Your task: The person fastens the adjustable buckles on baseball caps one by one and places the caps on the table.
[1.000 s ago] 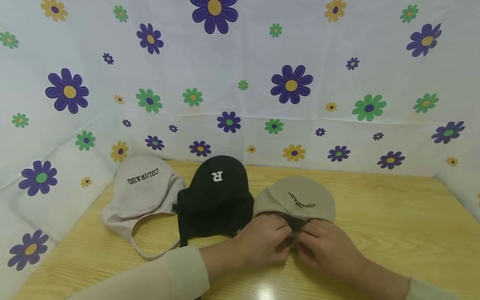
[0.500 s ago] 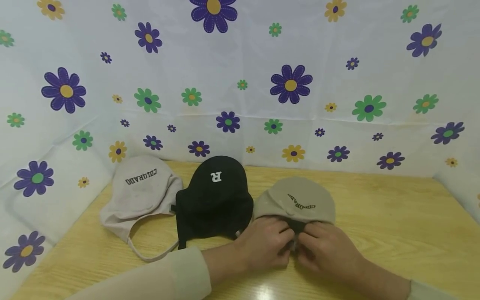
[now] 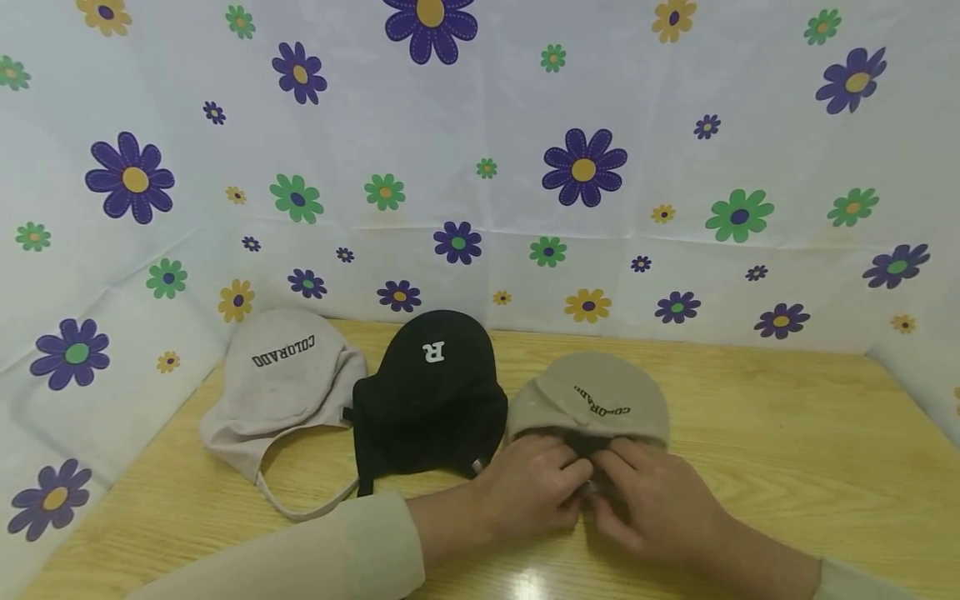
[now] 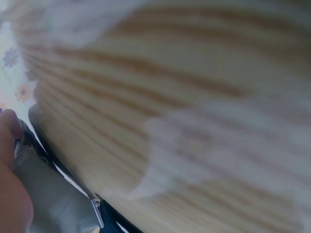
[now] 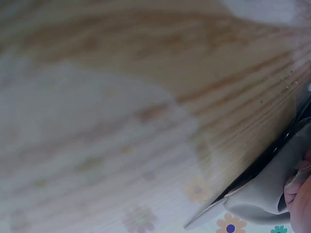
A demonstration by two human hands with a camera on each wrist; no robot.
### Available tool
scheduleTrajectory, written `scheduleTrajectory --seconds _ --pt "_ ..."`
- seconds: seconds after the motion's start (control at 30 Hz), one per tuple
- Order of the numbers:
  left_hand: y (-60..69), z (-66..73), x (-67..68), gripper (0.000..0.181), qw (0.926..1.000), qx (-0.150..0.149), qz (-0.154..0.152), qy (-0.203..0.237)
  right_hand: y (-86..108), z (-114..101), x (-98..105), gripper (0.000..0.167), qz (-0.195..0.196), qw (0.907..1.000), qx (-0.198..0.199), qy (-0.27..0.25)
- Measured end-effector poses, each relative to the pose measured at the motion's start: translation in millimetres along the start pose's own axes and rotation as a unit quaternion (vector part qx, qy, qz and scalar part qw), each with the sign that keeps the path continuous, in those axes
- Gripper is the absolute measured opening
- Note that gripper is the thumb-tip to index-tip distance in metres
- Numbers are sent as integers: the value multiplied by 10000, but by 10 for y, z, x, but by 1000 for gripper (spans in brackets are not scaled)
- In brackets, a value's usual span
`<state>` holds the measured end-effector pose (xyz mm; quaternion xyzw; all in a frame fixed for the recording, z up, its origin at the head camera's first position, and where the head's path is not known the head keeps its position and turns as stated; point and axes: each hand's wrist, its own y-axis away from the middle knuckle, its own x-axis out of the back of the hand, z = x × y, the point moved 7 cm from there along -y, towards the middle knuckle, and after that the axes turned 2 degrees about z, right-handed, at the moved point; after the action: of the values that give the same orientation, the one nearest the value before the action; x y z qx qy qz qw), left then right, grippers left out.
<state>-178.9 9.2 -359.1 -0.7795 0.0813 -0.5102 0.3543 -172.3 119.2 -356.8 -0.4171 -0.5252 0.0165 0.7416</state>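
A tan baseball cap [image 3: 615, 387] lettered COLORADO, its front partly creased, lies at the right of the row. Both hands are at its near edge. My left hand [image 3: 528, 483] grips the left part of that edge with curled fingers. The right hand [image 3: 660, 496] pinches the edge on the other side, fingertips tucked under the cloth. A small shiny bit shows between the hands; its kind is unclear. In the right wrist view, fingers and thumb [image 5: 302, 206] hold the cap's cloth [image 5: 257, 196]. A thumb [image 4: 12, 194] lies against cloth in the left wrist view.
A black cap [image 3: 427, 408] with a white R touches or nearly touches the tan cap's left side. Farther left lies a pale cap [image 3: 281, 375] with a looped strap [image 3: 307, 510]. Behind the wooden table [image 3: 787, 433] hangs a flowered cloth [image 3: 480, 125].
Both hands stay at the tan cap's near edge. The fingers shift slightly, the right hand's fingers straightening a little toward the middle. The caps stay put.
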Motion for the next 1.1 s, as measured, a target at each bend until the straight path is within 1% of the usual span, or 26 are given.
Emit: scheduleTrajectory --seconds 0.17,0.37,0.6,0.8,1.0,1.1 --pt "-19 29 62 17 9991 -235 313 -131 -6 -1 -4 37 -26 9999 -87 -71" --pt "-28 38 97 15 9982 -276 480 -238 -25 -24 -31 32 -176 9998 -19 -63" --pt "-34 53 82 15 9981 -292 458 -279 -13 -20 -87 31 -479 9988 -52 75" --pt "-45 58 83 12 9983 -326 367 -323 -24 -17 -96 37 -570 9982 -30 180" --pt "-67 79 108 11 9968 -406 516 -465 -22 -6 -97 40 -602 9978 -29 285" --pt "-76 83 117 14 9965 -370 563 -498 -21 6 -95 43 -613 9974 -94 369"
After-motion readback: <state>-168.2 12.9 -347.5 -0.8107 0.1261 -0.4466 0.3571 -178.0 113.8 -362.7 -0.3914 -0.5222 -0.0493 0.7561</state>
